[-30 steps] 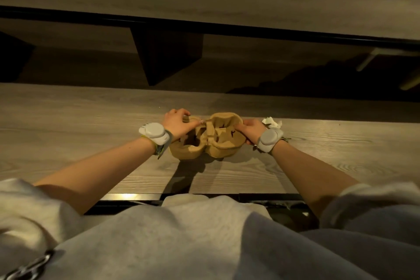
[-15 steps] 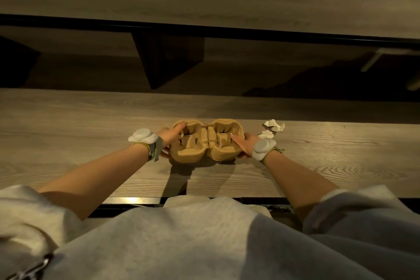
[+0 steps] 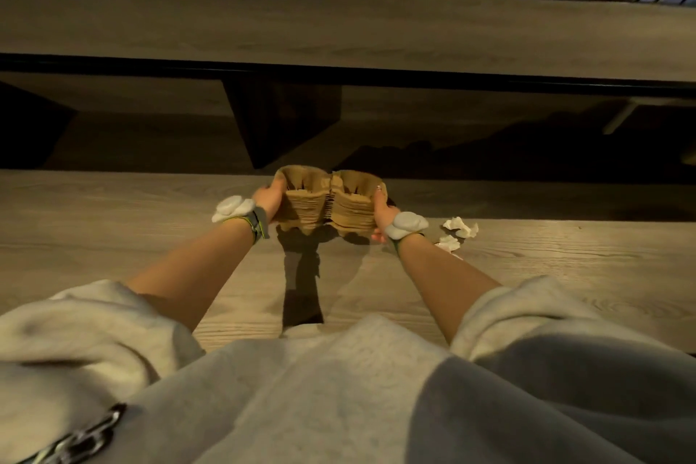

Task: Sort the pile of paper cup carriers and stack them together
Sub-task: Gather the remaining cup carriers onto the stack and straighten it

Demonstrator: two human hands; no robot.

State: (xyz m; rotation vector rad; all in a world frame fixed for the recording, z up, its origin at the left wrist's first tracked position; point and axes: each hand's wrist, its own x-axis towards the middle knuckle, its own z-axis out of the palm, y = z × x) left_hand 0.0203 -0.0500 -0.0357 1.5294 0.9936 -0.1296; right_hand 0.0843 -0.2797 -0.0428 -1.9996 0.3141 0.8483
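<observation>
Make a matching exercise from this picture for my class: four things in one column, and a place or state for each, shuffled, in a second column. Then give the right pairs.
Things
1. stack of cup carriers
2. left hand
3. right hand
4. crumpled paper scraps

Places or states
A. lying on the wooden table, right of the right wrist
B. grips the stack's left end
C. held between both hands, tilted so that its layered side faces the camera
D. grips the stack's right end

Pairs: 1-C, 2-B, 3-D, 4-A
</observation>
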